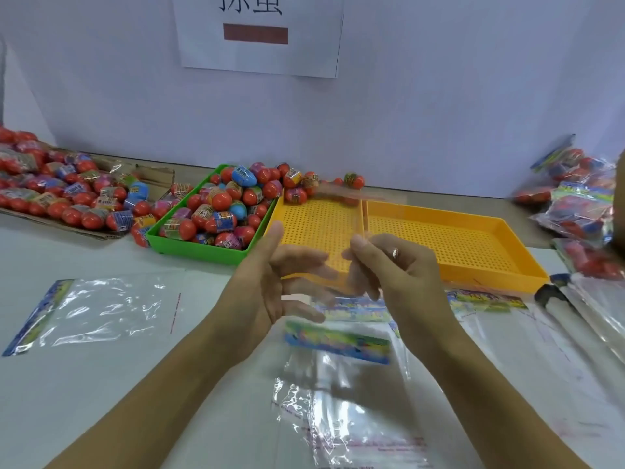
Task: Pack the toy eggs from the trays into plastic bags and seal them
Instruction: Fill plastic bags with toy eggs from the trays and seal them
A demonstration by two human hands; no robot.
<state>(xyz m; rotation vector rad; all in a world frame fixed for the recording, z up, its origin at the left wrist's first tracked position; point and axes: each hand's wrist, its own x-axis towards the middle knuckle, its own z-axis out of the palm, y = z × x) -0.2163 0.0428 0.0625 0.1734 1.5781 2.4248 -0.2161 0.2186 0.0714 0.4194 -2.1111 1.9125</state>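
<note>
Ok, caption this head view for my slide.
Both hands, left hand and right hand, open a clear bag before a green tray of toy eggs.

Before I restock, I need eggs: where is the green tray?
In the head view, the green tray sits left of centre, against the left yellow tray, heaped with toy eggs.

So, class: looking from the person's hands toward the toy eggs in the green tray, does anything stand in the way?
Nothing visible does. The left hand and right hand hold up a clear bag; the green tray of toy eggs lies open beyond them.
</note>
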